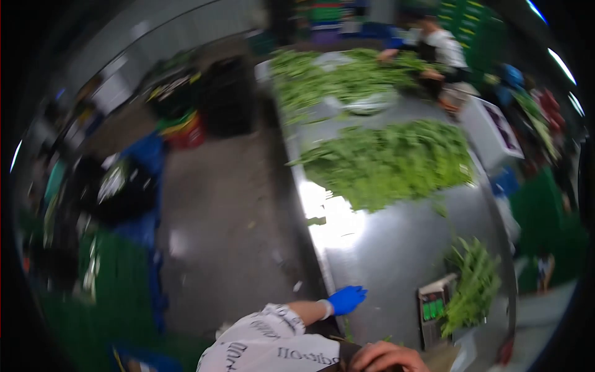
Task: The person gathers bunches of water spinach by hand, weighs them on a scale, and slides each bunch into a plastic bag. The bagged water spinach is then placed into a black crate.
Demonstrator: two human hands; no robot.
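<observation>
My left hand point(347, 300) wears a blue glove and is held over the near left edge of the metal table point(390, 266), its fingers stretched out and nothing in them. At the bottom of the view, close to my body, is my bare right hand point(387, 357). Its fingers are curled, and what they hold, if anything, is hidden. To the right stands a scale point(432, 310) with a lit green display. A bunch of leafy greens point(474, 285) lies on the scale, apart from both hands. The picture is blurred.
A wide row of leafy greens point(396, 158) covers the middle of the table, with another pile point(334, 77) at the far end. A co-worker point(443, 56) handles greens there. A white foam box point(489, 133) sits at the right edge. Dark crates point(229, 93) stand on the left.
</observation>
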